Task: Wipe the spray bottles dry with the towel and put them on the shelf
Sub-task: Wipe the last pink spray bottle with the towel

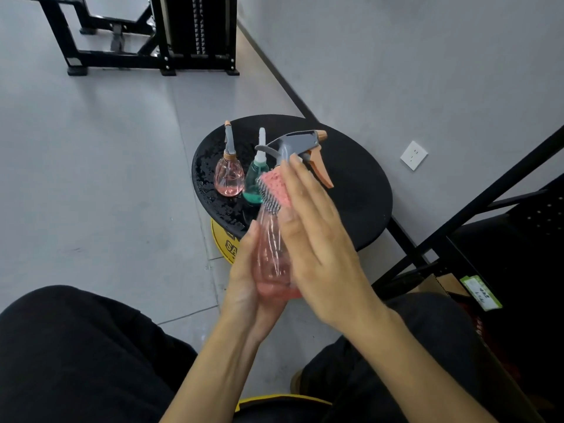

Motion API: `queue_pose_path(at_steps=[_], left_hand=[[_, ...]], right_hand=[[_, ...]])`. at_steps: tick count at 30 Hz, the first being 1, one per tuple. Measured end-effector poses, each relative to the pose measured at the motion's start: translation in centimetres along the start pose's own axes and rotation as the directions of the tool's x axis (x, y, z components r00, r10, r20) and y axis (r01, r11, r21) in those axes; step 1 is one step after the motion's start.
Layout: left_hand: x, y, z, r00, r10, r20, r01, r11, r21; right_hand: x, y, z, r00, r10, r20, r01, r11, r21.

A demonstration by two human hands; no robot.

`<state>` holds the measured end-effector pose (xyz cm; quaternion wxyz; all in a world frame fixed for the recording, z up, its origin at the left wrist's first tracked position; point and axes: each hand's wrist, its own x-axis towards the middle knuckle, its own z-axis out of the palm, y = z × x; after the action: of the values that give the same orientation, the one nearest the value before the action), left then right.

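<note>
Two upright on round black stool (351, 193): small pink bottle (229, 177), teal bottle (254, 183). Above its near edge, clear pink plastic spray bottle (271, 251) in curled left hand (244, 288); right hand (317, 239), fingers straight, pressing pink towel (275, 185) against it.

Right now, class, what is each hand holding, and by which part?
The left hand grips the pink spray bottle round its lower body. The right hand presses the pink towel flat against the bottle's neck.

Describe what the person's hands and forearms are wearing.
Both the left hand and the right hand are bare: no gloves, rings or watch show. The forearms are uncovered as far as the frame shows, with no sleeves or wristbands in view.
</note>
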<state>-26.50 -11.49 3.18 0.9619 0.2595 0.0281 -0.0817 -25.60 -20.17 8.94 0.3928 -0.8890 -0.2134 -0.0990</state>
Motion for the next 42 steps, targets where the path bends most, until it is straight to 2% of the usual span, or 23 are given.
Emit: queue_pose_path(at_steps=[6,10,13,15,16,18,21,23,25,30,34,38,40,42], left_hand=[[0.1,-0.1,-0.2,0.997,0.059,-0.056,-0.058,0.998,0.015],[0.1,-0.2,0.6,0.999,0.015,-0.034,-0.011,0.995,0.096],[0.0,-0.4,0.9,0.999,0.049,-0.012,-0.045,0.965,0.258],[0.2,-0.5,0.6,0.997,0.082,-0.01,-0.074,0.938,0.338],[0.2,-0.4,0.6,0.991,0.12,-0.053,-0.094,0.931,0.354],[0.2,-0.4,0.4,0.984,0.17,-0.045,-0.145,0.928,0.344],[0.0,-0.4,0.1,0.969,0.245,-0.026,-0.21,0.877,0.431],[0.2,-0.5,-0.2,0.951,0.304,-0.046,-0.239,0.825,0.511],[0.7,-0.8,-0.3,0.948,0.31,-0.075,-0.225,0.817,0.53],[0.9,-1.5,-0.1,0.952,0.289,-0.102,-0.185,0.806,0.562],[0.7,-1.2,-0.2,0.898,0.431,-0.087,-0.278,0.709,0.648],[0.8,-1.6,-1.3,0.884,0.465,-0.045,-0.282,0.608,0.742],[1.3,-1.5,-1.5,0.882,0.467,-0.068,-0.24,0.568,0.788],[1.3,-1.5,-1.0,0.887,0.448,-0.112,-0.219,0.623,0.751]], right_hand=[[-3.1,-0.7,1.5,0.993,-0.121,-0.009,0.117,0.974,-0.196],[-1.6,0.3,0.7,0.999,-0.041,0.018,0.043,0.989,-0.139],[0.3,0.8,-0.5,0.996,0.069,0.052,-0.067,0.997,-0.049],[0.5,0.6,-0.6,0.993,0.087,0.083,-0.082,0.995,-0.064],[0.1,0.3,-0.4,0.994,0.066,0.091,-0.057,0.993,-0.103],[-1.2,-0.2,0.9,0.994,0.022,0.104,0.004,0.971,-0.24],[-3.6,-0.4,2.7,0.996,-0.049,0.077,0.078,0.897,-0.435],[-3.4,-0.2,2.4,0.993,-0.067,0.099,0.103,0.894,-0.436],[-2.0,0.1,1.5,0.993,-0.06,0.103,0.098,0.903,-0.418],[1.5,0.4,0.3,0.993,0.046,0.108,-0.018,0.969,-0.245],[-0.6,-0.1,1.4,0.994,-0.003,0.109,0.041,0.937,-0.347],[-2.8,0.1,2.5,0.99,-0.067,0.124,0.114,0.898,-0.426],[-1.8,0.7,1.9,0.991,-0.052,0.121,0.093,0.927,-0.362],[-0.3,1.2,1.0,0.994,-0.023,0.103,0.048,0.968,-0.246]])
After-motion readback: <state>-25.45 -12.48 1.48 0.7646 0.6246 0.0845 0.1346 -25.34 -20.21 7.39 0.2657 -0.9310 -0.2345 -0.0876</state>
